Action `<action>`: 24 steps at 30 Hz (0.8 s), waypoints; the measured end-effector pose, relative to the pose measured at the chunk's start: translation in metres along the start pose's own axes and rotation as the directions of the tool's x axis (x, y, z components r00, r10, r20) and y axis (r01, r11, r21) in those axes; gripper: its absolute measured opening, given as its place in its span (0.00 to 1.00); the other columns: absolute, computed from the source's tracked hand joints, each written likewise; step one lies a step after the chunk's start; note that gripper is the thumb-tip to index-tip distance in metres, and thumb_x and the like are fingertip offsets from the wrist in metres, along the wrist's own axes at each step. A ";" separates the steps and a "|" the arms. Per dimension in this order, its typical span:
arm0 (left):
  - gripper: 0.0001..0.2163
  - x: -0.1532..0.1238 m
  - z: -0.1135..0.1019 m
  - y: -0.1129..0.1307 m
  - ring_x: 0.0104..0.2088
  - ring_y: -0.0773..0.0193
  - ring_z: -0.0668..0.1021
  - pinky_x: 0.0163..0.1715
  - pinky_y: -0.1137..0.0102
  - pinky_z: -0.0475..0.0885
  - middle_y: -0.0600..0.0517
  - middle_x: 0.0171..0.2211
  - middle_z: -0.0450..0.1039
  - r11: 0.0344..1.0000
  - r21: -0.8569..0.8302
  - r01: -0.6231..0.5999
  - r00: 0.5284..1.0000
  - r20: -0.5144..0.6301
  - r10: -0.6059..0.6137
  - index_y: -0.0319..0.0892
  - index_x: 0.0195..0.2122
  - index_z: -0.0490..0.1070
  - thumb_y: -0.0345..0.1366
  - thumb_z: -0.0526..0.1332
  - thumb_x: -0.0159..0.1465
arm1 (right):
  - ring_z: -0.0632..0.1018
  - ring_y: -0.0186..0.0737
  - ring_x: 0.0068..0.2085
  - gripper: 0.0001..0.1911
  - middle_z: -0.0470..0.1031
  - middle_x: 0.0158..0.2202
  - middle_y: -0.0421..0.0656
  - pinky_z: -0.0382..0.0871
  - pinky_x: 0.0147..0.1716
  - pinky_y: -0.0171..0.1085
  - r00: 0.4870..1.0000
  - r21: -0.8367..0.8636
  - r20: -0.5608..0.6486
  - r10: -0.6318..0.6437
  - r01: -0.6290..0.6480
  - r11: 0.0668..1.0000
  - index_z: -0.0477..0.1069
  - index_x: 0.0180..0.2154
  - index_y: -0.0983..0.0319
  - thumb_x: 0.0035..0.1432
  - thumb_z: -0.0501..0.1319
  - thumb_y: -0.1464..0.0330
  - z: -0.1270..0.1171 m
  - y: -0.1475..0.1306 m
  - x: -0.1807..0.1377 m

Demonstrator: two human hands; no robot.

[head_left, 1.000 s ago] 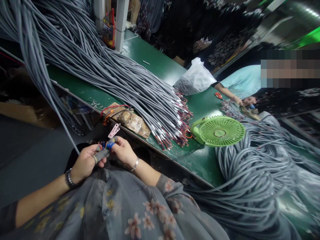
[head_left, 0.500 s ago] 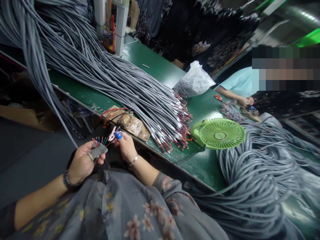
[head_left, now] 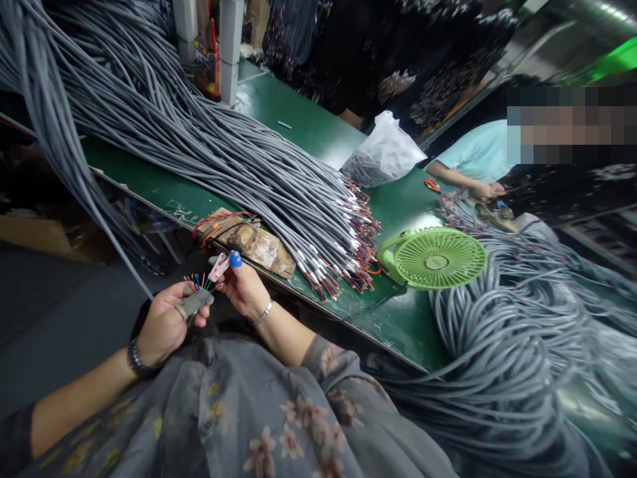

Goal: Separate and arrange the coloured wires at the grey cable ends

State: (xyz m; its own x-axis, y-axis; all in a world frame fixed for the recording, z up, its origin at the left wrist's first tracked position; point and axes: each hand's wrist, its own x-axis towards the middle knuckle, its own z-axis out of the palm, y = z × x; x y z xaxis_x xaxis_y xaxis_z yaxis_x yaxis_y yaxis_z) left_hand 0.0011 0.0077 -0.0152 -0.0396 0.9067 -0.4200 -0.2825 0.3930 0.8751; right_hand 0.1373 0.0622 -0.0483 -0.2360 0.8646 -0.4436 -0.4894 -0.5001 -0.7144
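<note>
Low in front of my body, my left hand [head_left: 166,322] is closed on the end of a grey cable [head_left: 122,242]. Thin coloured wires [head_left: 199,281] fan out above its thumb, which wears a grey cover [head_left: 196,303]. Just to the right, my right hand [head_left: 246,292] pinches a small pinkish-white piece [head_left: 219,267] with a speckled surface; its exact kind is unclear. A blue cover [head_left: 235,259] sits on the right thumb. The right fingertips are close to the fanned wires, and one orange-brown wire stretches toward them. Whether they touch it is hard to see.
A thick bundle of grey cables [head_left: 239,153] lies across the green table [head_left: 279,99]. Near its edge is a taped cardboard piece [head_left: 266,249]. A green fan [head_left: 435,259], coiled cables [head_left: 497,345] and a plastic bag [head_left: 385,153] stand rightward. A co-worker [head_left: 472,149] works beyond.
My right hand has turned slightly, so the pinkish-white piece shows its broader side and sits a little lower, closer to the wires. My left hand stays nearly still. The view has shifted slightly.
</note>
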 end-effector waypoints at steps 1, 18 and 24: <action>0.16 -0.001 0.000 0.000 0.16 0.68 0.74 0.15 0.75 0.68 0.54 0.15 0.75 1.000 0.001 -0.003 1.000 0.000 0.003 0.42 0.20 0.73 0.42 0.78 0.37 | 0.69 0.33 0.27 0.29 0.72 0.26 0.39 0.67 0.27 0.32 1.000 0.007 0.007 0.024 -0.024 1.000 0.74 0.31 0.61 0.57 0.68 0.40 -0.001 0.000 0.000; 0.10 0.001 -0.021 -0.010 0.17 0.62 0.77 0.20 0.70 0.75 0.51 0.17 0.78 0.950 0.311 -0.032 0.961 0.270 -0.057 0.44 0.19 0.77 0.41 0.75 0.45 | 0.71 0.31 0.28 0.30 0.75 0.25 0.34 0.68 0.33 0.35 0.977 -0.342 0.214 0.018 0.058 0.938 0.73 0.26 0.61 0.29 0.82 0.49 -0.013 0.010 -0.026; 0.14 0.001 -0.018 -0.016 0.17 0.64 0.76 0.19 0.71 0.74 0.52 0.17 0.77 0.991 0.133 -0.020 0.990 0.140 0.001 0.43 0.22 0.77 0.44 0.77 0.44 | 0.73 0.31 0.28 0.32 0.76 0.27 0.36 0.70 0.32 0.35 0.972 -0.286 0.216 0.088 -0.023 0.958 0.75 0.32 0.61 0.34 0.80 0.45 -0.027 0.013 -0.026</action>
State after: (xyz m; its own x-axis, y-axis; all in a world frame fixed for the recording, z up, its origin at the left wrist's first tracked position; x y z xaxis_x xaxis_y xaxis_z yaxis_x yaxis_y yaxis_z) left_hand -0.0118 -0.0005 -0.0342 0.0947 0.9198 -0.3808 -0.1518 0.3914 0.9076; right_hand 0.1600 0.0322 -0.0608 -0.4536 0.8073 -0.3775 -0.2236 -0.5132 -0.8286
